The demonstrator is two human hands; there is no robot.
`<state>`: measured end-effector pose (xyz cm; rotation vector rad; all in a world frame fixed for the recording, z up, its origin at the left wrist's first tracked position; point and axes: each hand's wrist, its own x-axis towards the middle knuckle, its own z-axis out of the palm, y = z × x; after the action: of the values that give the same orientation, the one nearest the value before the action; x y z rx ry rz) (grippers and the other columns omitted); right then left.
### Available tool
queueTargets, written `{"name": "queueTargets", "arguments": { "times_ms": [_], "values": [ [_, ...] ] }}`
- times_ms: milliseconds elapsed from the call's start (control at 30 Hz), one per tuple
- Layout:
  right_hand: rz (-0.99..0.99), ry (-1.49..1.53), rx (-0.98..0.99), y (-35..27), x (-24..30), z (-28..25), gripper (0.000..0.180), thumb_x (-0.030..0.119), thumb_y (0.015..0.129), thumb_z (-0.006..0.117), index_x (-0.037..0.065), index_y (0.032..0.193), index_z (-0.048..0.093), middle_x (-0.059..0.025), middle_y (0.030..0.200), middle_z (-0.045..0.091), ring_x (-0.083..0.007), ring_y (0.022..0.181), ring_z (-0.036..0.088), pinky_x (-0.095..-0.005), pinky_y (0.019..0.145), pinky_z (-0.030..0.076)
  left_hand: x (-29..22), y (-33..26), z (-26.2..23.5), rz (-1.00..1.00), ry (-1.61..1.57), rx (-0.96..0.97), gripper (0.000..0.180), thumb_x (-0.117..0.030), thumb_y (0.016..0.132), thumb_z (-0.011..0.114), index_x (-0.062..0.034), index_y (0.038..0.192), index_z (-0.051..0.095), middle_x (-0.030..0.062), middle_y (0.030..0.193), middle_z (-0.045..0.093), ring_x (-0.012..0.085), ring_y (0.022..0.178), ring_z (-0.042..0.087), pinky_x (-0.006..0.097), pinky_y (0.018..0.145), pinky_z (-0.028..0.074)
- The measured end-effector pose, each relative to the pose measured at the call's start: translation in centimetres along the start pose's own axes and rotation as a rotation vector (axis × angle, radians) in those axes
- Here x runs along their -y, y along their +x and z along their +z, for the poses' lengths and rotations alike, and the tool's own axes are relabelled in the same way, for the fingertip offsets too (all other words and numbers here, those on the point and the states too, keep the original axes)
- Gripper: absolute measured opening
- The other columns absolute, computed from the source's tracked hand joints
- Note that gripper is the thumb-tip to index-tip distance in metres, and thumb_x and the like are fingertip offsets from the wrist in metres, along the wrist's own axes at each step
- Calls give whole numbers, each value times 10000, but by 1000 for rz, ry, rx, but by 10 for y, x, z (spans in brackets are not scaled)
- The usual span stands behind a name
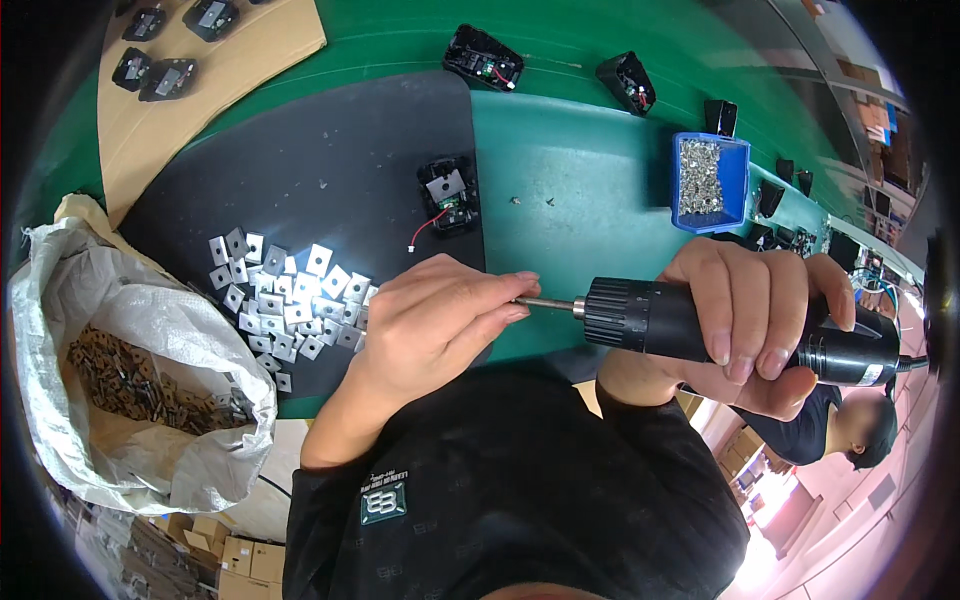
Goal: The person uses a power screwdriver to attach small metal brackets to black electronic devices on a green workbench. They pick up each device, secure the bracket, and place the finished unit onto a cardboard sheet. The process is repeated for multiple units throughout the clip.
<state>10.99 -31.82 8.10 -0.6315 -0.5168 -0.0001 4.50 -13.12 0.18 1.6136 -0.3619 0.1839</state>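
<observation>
My right hand (755, 315) is wrapped round a black electric screwdriver (650, 318), held level with its bit (548, 303) towards the left. At the bit's tip, the thumb and fingers of my left hand (440, 315) are pinched together. Whatever lies between those fingertips is hidden. Beyond my left hand, a black plastic housing (447, 195) lies on the dark mat with a square metal plate, a small green circuit board and a red wire in it. Many small square metal plates with holes (298, 300) are scattered to the left of my left hand.
A blue bin (740, 185) of small metal screws stands at the right. At the left gapes a white woven sack (150, 260) of small metal parts. More black housings (483, 58) sit along the far green surface and on cardboard (240, 75). Another person (815, 425) is at the right.
</observation>
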Motion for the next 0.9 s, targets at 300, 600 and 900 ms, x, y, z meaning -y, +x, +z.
{"name": "queueTargets", "arguments": {
  "times_ms": [300,600,900],
  "values": [
    [73,-83,9,3,-6,-11,461,117,809,704,122,1231,517,9,768,544,-100,640,548,-255,655,473,0,13,-27,33,517,92,849,-409,567,868,23,1240,583,202,1257,578,319,1092,573,398,886,453],
    [50,-359,-137,0,-54,-14,530,152,831,718,163,1250,395,-6,727,512,-172,615,532,-350,632,459,36,19,-25,-187,710,86,823,-217,552,857,-105,1311,559,87,1190,583,288,1076,535,411,924,394],
    [70,-341,-106,3,-70,-22,486,99,826,717,172,1190,403,-10,758,527,-177,644,546,-365,676,476,37,21,-26,-201,666,52,795,-207,538,861,-136,1282,590,68,1107,585,270,996,540,403,890,399]
  ]
}}
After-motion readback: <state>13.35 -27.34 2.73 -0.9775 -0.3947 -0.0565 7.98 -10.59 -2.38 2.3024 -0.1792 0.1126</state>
